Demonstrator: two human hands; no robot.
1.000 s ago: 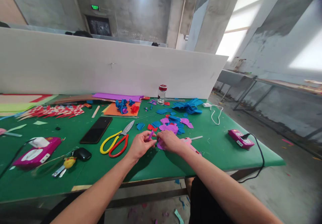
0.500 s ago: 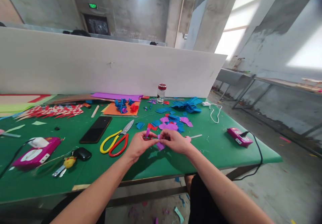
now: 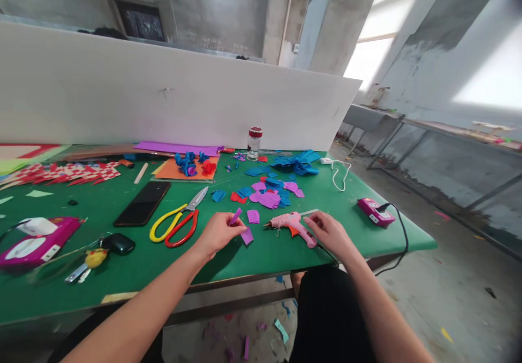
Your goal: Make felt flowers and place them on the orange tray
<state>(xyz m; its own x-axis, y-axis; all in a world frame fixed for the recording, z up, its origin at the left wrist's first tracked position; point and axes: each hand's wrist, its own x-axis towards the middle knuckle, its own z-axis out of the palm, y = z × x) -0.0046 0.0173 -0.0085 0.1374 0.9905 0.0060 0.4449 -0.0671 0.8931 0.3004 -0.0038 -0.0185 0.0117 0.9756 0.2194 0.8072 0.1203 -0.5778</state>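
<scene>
My left hand (image 3: 220,233) is closed, pinching a purple paper strip (image 3: 235,217) that sticks up between the fingers. A flat purple paper piece (image 3: 247,236) juts out below the same fingertips; I cannot tell whether the two are joined. My right hand (image 3: 329,233) is at the rear of a pink hot glue gun (image 3: 291,223), fingers slightly apart beside its glue stick and handle. Whether they touch it is unclear. The glue gun lies on the green table, nozzle pointing left. A loose purple paper square (image 3: 253,216) sits between my hands.
Yellow-and-red-handled scissors (image 3: 181,219) and a phone (image 3: 142,204) lie left of my hands. Blue, purple and red paper scraps (image 3: 269,197) are spread ahead. A glass jar (image 3: 254,144) stands near the white board (image 3: 196,102). Magenta power blocks (image 3: 376,212) with cords are at both sides.
My hands have come apart: the right moved right to the glue gun, while the left keeps the purple paper. The glue gun and a loose purple square are now uncovered. The view shifted slightly.
</scene>
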